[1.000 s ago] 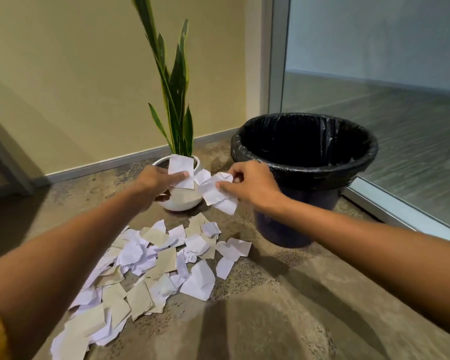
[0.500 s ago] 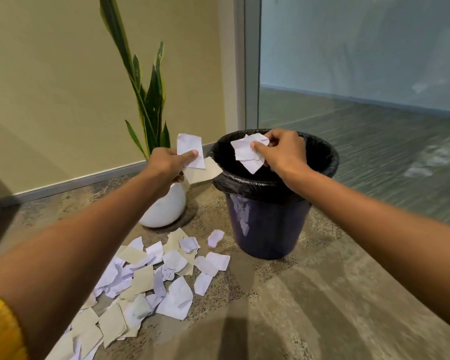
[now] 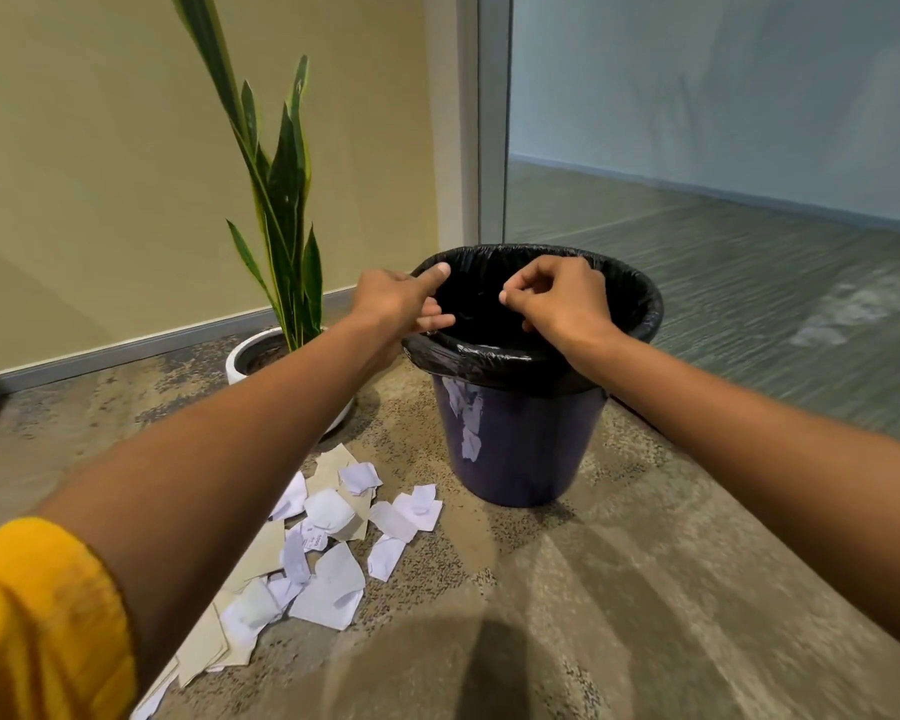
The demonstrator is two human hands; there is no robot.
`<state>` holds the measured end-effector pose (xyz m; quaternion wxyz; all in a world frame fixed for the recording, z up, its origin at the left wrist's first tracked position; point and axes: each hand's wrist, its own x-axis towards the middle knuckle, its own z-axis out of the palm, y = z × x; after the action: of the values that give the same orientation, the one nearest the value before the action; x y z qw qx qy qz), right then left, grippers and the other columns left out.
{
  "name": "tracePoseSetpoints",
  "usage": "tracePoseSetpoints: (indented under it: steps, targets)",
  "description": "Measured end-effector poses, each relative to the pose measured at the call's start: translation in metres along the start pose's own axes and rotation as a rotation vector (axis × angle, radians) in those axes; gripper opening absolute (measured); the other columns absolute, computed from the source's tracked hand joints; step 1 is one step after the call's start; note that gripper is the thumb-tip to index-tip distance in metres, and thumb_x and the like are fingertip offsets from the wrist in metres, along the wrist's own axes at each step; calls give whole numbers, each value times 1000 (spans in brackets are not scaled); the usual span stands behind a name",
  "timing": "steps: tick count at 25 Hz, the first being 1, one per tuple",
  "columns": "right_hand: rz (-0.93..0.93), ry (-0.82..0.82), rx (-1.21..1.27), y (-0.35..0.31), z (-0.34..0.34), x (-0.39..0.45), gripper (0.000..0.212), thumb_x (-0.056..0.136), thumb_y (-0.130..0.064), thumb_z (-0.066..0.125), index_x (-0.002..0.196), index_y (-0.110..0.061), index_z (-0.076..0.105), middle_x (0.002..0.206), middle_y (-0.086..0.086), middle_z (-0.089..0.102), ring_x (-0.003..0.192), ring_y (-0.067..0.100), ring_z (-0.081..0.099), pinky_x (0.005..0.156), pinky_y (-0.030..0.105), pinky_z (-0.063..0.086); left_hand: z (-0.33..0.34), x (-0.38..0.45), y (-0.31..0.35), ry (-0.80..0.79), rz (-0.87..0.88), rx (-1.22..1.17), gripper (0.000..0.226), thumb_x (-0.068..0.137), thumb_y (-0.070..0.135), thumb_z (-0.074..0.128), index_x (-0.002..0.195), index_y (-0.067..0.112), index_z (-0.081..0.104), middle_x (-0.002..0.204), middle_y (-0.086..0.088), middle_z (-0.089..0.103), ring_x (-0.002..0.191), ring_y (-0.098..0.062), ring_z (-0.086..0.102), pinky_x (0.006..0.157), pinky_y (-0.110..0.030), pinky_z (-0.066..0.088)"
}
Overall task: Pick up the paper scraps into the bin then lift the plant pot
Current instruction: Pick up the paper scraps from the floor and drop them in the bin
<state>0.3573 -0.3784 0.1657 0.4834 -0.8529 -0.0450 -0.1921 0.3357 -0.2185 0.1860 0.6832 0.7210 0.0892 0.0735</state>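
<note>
My left hand and my right hand hover over the mouth of the dark blue bin, which is lined with a black bag. No paper shows in either hand. The left fingers are stretched out at the near-left rim. The right fingers hang loosely curled above the opening. Several white and beige paper scraps lie on the floor left of the bin, partly hidden under my left forearm. The white plant pot with tall green leaves stands behind the scraps, beside the bin.
A beige wall with a grey skirting runs behind the pot. A glass partition with a metal frame stands right behind the bin. Speckled floor stretches in front and to the right.
Both hands carried paper scraps from near the pot to the bin. The scraps they held are gone from the hands, which now sit over the bin's opening.
</note>
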Motion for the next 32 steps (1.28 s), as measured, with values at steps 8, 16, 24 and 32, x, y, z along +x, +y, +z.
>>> tracePoseSetpoints:
  steps: [8,16,24,32]
  targets:
    - [-243,-103,34,-25,30,-24,10,78,-16,73,73,-24,68,62,-10,62,58,3,56,67,24,52,-37,0,-17,11,13,203,22,88,13,62,101,-5,61,73,-9,58,59,-14,58,48,-19,56]
    - [-436,-556,-94,-19,121,-84,8,81,-10,65,81,-14,72,76,3,71,69,15,62,67,32,54,-119,-4,-98,44,-106,584,11,84,6,64,93,-1,66,85,-17,66,70,-21,63,49,-20,55]
    - [-189,-916,-658,72,182,-114,44,82,-32,66,122,-20,53,132,10,44,122,32,45,100,45,43,-166,10,-170,-383,-21,1403,44,84,22,66,126,13,57,132,-8,57,118,-25,54,92,-28,41]
    - [74,-895,-700,116,207,-110,85,75,-57,67,146,-33,27,152,10,23,140,39,21,107,53,32,-141,23,-233,-565,-50,1416,85,72,54,70,143,31,31,143,-10,36,122,-30,48,99,-34,42]
